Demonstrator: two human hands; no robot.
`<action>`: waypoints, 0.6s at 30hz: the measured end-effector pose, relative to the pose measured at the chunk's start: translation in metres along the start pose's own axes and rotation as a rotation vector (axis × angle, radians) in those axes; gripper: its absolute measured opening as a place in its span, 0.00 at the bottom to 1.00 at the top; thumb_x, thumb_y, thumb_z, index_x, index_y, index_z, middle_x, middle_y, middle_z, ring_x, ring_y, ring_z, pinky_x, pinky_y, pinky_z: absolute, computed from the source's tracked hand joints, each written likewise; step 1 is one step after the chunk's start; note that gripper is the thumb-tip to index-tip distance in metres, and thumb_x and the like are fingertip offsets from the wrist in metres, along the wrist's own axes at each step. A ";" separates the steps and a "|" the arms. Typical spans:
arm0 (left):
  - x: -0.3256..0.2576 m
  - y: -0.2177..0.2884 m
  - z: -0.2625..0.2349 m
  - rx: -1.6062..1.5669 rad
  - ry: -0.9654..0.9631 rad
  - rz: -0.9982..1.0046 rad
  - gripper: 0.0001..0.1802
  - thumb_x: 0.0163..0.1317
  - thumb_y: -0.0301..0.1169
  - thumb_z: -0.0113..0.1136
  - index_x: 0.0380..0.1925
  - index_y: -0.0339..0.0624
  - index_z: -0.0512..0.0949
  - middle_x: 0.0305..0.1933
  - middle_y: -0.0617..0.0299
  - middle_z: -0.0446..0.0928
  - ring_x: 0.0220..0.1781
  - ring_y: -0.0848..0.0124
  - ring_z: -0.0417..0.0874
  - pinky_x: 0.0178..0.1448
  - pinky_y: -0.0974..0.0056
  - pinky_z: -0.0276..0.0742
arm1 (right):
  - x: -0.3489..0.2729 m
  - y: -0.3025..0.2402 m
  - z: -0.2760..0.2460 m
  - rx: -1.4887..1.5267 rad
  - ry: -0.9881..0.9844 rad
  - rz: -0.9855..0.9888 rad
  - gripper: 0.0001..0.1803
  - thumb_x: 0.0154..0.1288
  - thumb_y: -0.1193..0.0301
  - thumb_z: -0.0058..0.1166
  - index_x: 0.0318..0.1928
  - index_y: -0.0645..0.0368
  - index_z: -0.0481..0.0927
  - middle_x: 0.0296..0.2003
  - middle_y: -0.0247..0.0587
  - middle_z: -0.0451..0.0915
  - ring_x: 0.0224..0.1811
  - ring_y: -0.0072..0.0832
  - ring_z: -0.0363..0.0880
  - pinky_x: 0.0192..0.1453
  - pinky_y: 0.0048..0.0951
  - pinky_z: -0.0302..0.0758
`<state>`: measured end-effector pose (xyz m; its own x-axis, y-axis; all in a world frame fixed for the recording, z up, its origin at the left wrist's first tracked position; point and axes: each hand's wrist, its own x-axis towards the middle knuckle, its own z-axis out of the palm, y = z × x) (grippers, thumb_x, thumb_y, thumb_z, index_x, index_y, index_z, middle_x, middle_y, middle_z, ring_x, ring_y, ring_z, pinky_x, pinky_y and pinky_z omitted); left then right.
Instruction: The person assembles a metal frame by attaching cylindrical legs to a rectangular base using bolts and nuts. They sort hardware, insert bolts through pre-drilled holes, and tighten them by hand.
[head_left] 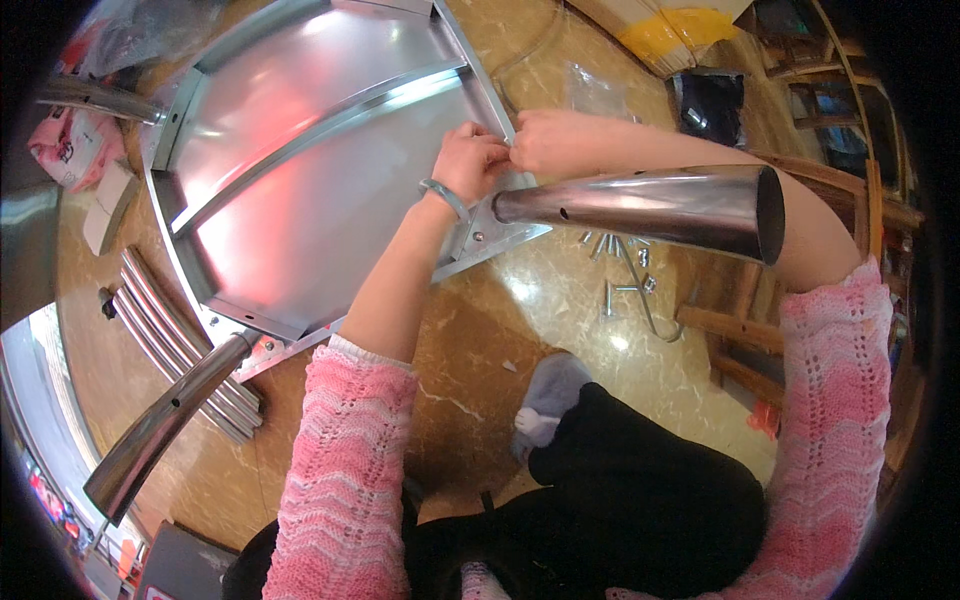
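Marble floor [480, 330], both hands' fingers [500, 150] pinching tabletop rim [490, 100]

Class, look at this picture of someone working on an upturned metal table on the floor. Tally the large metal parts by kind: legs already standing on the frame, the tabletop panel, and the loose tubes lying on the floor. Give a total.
Legs fitted to the frame: 2 (near right hand, lower left)
Tabletop panel: 1
Loose tubes on floor: about 3, overlapping
Total: about 6

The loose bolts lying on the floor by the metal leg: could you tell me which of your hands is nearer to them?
Right. The right hand is at the tabletop's corner bracket, above the loose bolts; the left hand touches it on the side farther from them.
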<state>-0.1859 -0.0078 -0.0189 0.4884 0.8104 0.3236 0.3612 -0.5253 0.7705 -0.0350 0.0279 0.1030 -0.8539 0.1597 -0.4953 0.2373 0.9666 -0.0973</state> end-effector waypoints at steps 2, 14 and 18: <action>-0.003 0.000 -0.002 -0.009 0.032 0.022 0.09 0.43 0.30 0.65 0.28 0.49 0.82 0.35 0.67 0.79 0.40 0.62 0.73 0.47 0.60 0.69 | 0.003 -0.010 0.002 0.231 -0.023 0.243 0.12 0.51 0.64 0.51 0.26 0.61 0.80 0.25 0.51 0.78 0.30 0.45 0.79 0.38 0.41 0.75; -0.003 0.013 -0.006 -0.116 0.070 -0.149 0.13 0.44 0.28 0.65 0.33 0.44 0.81 0.36 0.60 0.78 0.40 0.59 0.75 0.46 0.61 0.71 | 0.009 -0.011 0.046 0.269 0.176 0.645 0.17 0.59 0.64 0.44 0.24 0.66 0.77 0.24 0.60 0.75 0.29 0.52 0.75 0.34 0.47 0.71; -0.014 0.017 -0.021 -0.203 0.104 -0.349 0.11 0.50 0.29 0.61 0.36 0.42 0.80 0.35 0.57 0.78 0.37 0.59 0.77 0.44 0.63 0.73 | -0.016 -0.010 0.054 0.493 0.347 0.747 0.17 0.58 0.64 0.44 0.22 0.64 0.76 0.24 0.58 0.75 0.28 0.51 0.75 0.34 0.47 0.70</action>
<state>-0.2037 -0.0229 0.0013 0.2780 0.9581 0.0694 0.3222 -0.1611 0.9329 0.0011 0.0049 0.0652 -0.4741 0.8274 -0.3011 0.8764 0.4107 -0.2515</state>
